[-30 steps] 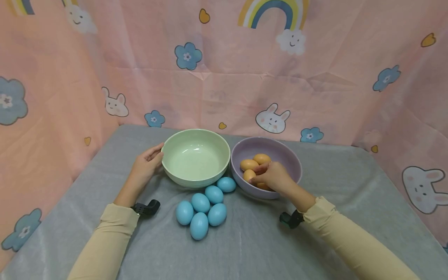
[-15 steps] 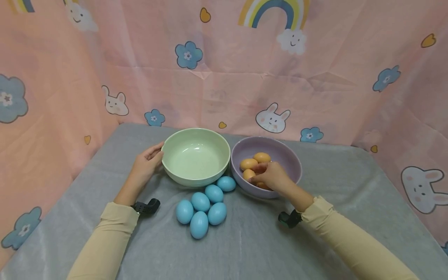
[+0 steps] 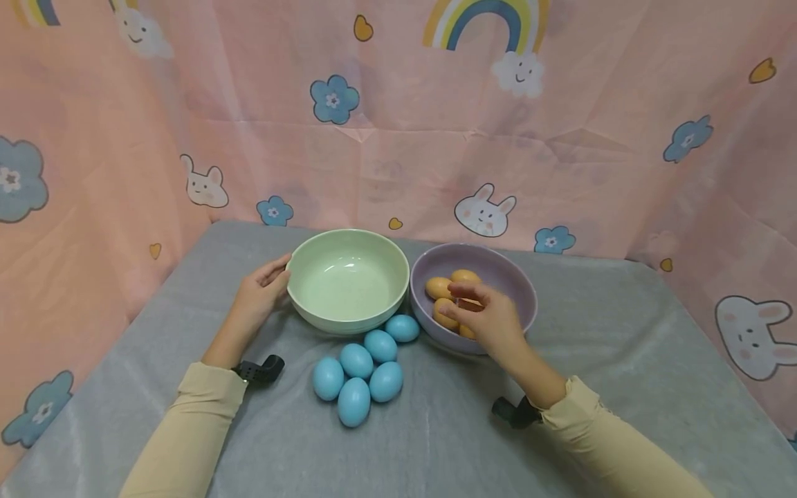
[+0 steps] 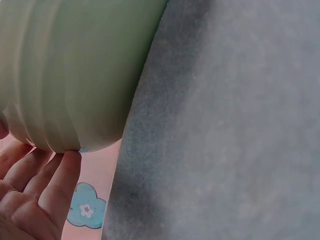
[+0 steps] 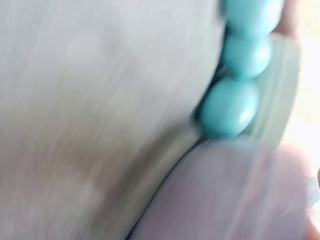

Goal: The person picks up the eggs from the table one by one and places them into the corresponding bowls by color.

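My left hand (image 3: 261, 294) rests against the left wall of an empty pale green bowl (image 3: 349, 236). In the left wrist view its fingers (image 4: 35, 185) lie fairly straight on the bowl's (image 4: 75, 75) outer side. My right hand (image 3: 488, 318) hovers over the front of a purple bowl (image 3: 518, 278) that holds several orange eggs (image 3: 438, 287). Its fingers are loosely bent and I see nothing gripped in them. Several blue eggs (image 3: 358, 380) lie in a cluster on the grey cloth in front of both bowls. The right wrist view is blurred and shows blue eggs (image 3: 403, 327) (image 5: 230, 107) beside the purple bowl (image 5: 225, 200).
A grey cloth (image 3: 436, 443) covers the table. A pink curtain (image 3: 405, 138) with rabbits, flowers and a rainbow closes off the back and both sides. The two bowls stand side by side, almost touching.
My right hand has lifted off the orange eggs and drawn back a little toward me. The left hand and the green bowl have stayed put.
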`<action>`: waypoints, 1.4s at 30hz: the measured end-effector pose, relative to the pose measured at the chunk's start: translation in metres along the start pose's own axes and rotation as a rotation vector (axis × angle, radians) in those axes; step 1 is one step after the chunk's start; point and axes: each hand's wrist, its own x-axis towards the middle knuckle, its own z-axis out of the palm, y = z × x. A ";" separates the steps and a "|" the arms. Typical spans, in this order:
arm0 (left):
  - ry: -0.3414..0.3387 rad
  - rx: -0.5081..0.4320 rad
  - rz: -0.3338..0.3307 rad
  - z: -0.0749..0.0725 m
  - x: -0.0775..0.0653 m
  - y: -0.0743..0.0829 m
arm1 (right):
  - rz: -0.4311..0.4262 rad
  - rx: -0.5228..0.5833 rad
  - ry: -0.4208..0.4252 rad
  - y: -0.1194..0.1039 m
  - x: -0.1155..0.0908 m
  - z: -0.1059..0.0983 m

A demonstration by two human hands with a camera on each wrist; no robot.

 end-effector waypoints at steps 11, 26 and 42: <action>-0.011 0.011 0.007 0.002 0.000 0.003 | -0.003 0.295 -0.064 -0.024 -0.057 0.013; -0.002 0.030 -0.008 0.000 -0.001 0.002 | 0.118 0.359 -0.191 -0.017 -0.077 0.037; -0.010 0.005 -0.020 0.004 -0.004 0.000 | 0.193 0.256 -0.164 -0.006 -0.074 0.056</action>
